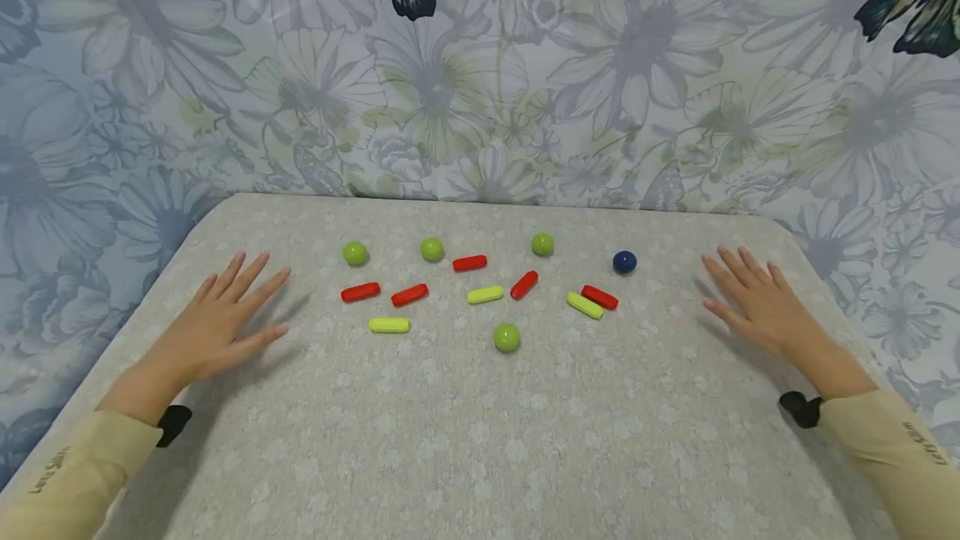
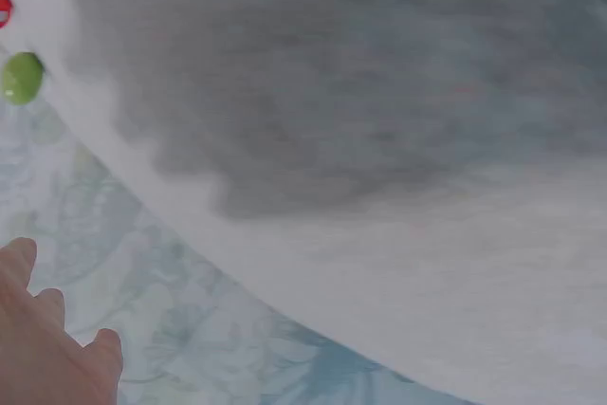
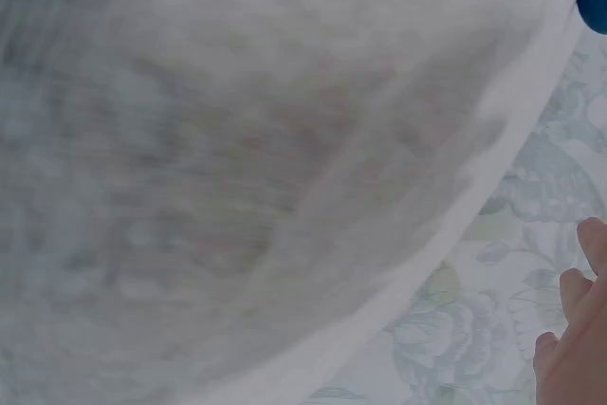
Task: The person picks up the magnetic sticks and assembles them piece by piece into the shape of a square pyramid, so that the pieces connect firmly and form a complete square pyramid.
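Loose pieces are lying scattered across the far half of a table [image 1: 480,457]. Three green balls [image 1: 356,253] and a blue ball [image 1: 625,262] are forming an uneven row near the far edge, while a fourth green ball [image 1: 507,337] is resting nearer the table's middle. Five red sticks [image 1: 361,292] and three yellow sticks [image 1: 389,325] are lying flat around and in front of that row; toward the right edge, one yellow stick is lying close beside a red one, and whether they are touching is hard to tell. The spacing is probably serving to leave each piece visible and within easy reach; the balls are presumably resting steadily because the surface is level. The left hand [image 1: 213,323] is hovering near the left edge and the right hand [image 1: 776,319] near the right edge, seemingly so as to leave the pieces between them uncovered. Both are holding nothing: their fingers are extending forward and spreading apart, with the thumbs pointing inward. Shadows beside them are suggesting a lift above the surface. The forearms, in pale yellow sleeves [image 1: 93,461], are slanting inward from the near corners.
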A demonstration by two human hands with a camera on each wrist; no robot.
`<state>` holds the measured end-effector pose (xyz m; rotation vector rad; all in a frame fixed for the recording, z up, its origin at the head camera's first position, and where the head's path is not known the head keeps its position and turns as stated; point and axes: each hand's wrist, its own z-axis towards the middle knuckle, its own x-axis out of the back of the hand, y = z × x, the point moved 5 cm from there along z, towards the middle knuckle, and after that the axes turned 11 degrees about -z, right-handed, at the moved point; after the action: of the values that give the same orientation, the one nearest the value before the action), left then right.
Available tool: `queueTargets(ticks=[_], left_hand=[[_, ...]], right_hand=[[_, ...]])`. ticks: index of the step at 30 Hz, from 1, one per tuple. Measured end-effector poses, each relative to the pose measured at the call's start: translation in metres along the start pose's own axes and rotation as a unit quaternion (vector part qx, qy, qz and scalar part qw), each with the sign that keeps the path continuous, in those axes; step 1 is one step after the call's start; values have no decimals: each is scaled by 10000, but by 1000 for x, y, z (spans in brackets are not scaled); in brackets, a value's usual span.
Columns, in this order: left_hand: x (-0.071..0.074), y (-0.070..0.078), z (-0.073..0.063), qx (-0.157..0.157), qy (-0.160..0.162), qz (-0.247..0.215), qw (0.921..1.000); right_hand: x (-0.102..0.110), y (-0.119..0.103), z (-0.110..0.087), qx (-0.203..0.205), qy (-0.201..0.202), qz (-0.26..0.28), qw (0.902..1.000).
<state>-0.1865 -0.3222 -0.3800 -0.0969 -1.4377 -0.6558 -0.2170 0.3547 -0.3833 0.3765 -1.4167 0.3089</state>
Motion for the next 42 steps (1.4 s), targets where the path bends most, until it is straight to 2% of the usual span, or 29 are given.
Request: queueTargets(ticks=[9,13,19,24,28,32,35,39,42], left_hand=[[2,36,16,-205,36,-508,9985],[-2,55,23,-329,-2,-674,9972],[-9,82,36,-506,55,-1103,9926],[-21,100,48,-595,200,-1593,9852],[-33,114,60,-583,211,-1922,9794],[-45,125,73,-566,98,-2164,9746],[-54,134,83,-647,24,-2385,9690],[-65,145,96,-741,6,-2661,9611],[-71,151,106,-760,57,-2984,9514]], right_hand=[[16,-13,6,103,202,-45,9997],[25,-26,11,195,495,-20,9986],[39,-62,23,362,1164,166,9924],[42,-98,34,478,1621,468,9845],[39,-130,43,607,1782,825,9786],[31,-161,51,664,1532,1421,9757],[22,-182,57,784,1210,2025,9686],[13,-206,66,974,811,2928,9478],[7,-220,72,1127,471,3620,9241]])
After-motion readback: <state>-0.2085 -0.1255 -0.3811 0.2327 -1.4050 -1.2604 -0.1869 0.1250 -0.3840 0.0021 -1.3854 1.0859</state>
